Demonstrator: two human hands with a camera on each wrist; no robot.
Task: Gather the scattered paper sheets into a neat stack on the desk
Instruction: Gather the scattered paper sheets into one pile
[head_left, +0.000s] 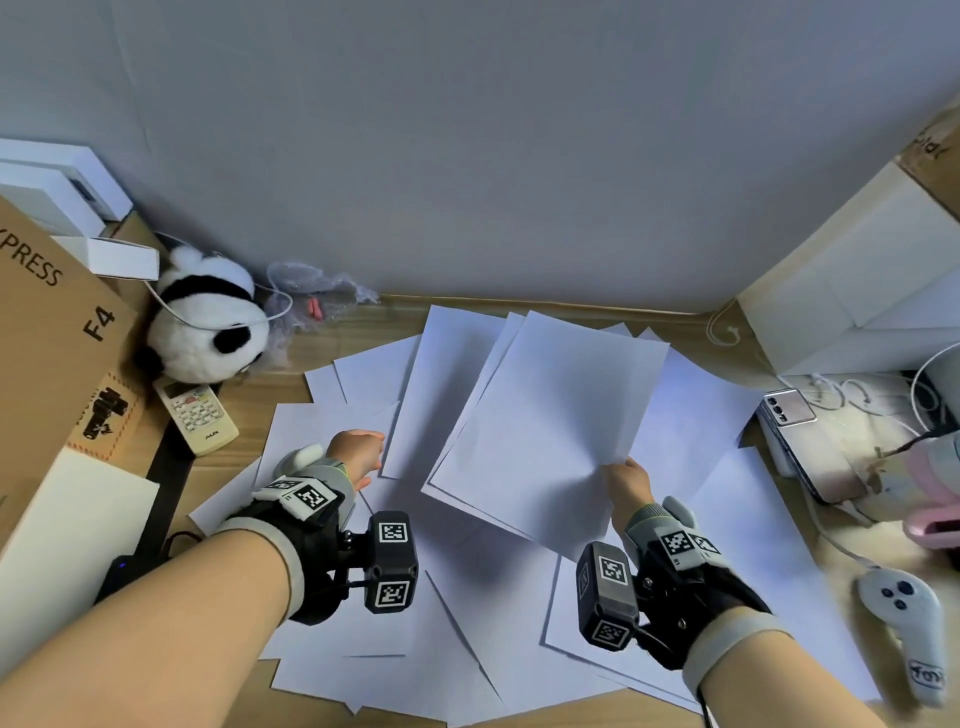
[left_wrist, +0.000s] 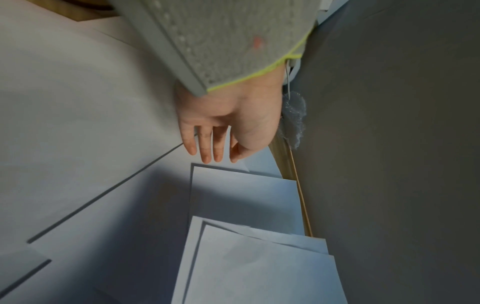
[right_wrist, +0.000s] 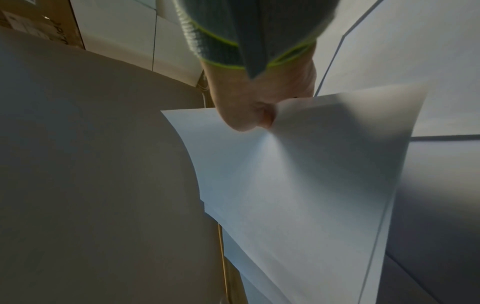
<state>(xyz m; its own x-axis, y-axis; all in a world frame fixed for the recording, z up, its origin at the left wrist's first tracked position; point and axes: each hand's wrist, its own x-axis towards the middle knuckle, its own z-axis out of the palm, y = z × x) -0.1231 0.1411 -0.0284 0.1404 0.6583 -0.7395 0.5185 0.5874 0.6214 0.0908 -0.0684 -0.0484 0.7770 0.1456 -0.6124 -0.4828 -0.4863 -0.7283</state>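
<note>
Above the desk the right hand pinches a few held sheets at their near edge; the left hand, fingers spread, hovers over scattered sheets. Such paper is light and floppy, best held at edges.

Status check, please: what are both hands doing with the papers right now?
Right hand pinches lifted sheets. Left hand open, empty. Loose sheets remain scattered.

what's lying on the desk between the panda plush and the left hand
In the head view, a white remote control lies just below the panda plush, then bare wooden desk and scattered paper sheets reach up to the left hand.
</note>
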